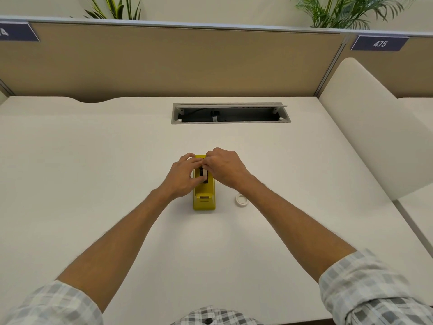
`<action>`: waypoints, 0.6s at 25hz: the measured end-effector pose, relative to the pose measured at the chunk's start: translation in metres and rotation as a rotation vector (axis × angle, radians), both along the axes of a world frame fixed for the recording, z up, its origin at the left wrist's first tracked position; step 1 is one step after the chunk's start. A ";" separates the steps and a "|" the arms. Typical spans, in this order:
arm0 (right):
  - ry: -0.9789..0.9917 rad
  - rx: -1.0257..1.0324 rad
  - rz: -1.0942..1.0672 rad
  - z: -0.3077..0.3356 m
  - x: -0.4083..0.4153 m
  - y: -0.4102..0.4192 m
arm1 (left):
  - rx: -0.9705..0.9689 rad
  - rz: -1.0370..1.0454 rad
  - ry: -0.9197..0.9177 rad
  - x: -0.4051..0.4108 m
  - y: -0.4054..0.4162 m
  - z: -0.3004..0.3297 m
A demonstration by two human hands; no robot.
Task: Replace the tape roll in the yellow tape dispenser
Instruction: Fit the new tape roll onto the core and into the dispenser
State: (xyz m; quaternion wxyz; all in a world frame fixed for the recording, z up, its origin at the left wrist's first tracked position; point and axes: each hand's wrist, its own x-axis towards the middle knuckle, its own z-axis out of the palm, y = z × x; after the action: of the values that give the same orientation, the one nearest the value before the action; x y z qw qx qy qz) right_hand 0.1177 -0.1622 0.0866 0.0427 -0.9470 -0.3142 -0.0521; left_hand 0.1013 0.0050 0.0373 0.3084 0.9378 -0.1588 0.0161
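The yellow tape dispenser stands on the white desk, its cutter end toward me. Both hands meet over its roll slot. My left hand comes in from the left and my right hand from the right, fingertips pinched together on a pale tape roll sitting in the dark slot. Most of that roll is hidden by my fingers. A second small white tape ring lies flat on the desk just right of the dispenser, untouched.
An open cable tray is cut into the desk farther back. A tan partition closes the far edge, and a white divider panel rises on the right. Plants stand behind the partition.
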 end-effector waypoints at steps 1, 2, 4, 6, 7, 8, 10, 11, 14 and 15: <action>0.002 0.001 0.001 0.000 0.001 0.000 | 0.006 0.003 0.003 0.000 0.000 0.000; 0.002 0.001 0.000 0.000 0.001 0.000 | 0.010 0.006 0.007 0.000 0.000 -0.001; 0.002 0.002 -0.008 0.000 0.001 0.001 | 0.009 0.008 0.009 0.001 0.000 -0.001; 0.002 0.006 -0.012 -0.001 0.001 0.002 | 0.001 0.008 0.008 0.002 0.001 -0.002; 0.005 0.008 -0.015 -0.001 0.002 0.002 | -0.001 0.008 0.003 0.002 0.001 -0.002; 0.010 0.008 -0.019 0.000 0.002 0.002 | -0.003 0.007 -0.005 0.002 0.001 -0.002; 0.017 0.007 -0.028 0.000 0.001 0.002 | -0.008 0.009 -0.022 0.002 0.001 -0.002; 0.016 0.007 -0.031 0.000 0.001 0.002 | -0.009 0.007 -0.027 0.002 0.001 -0.002; 0.008 -0.006 -0.024 0.000 -0.001 0.002 | -0.007 -0.005 -0.030 0.003 0.001 -0.002; 0.013 -0.001 -0.023 0.000 -0.002 0.001 | -0.005 -0.005 -0.029 0.003 0.001 -0.001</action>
State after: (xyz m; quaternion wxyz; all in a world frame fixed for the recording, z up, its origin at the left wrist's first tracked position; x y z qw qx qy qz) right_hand 0.1161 -0.1608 0.0868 0.0436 -0.9509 -0.3029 -0.0462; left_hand 0.1038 0.0062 0.0358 0.3085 0.9362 -0.1657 0.0292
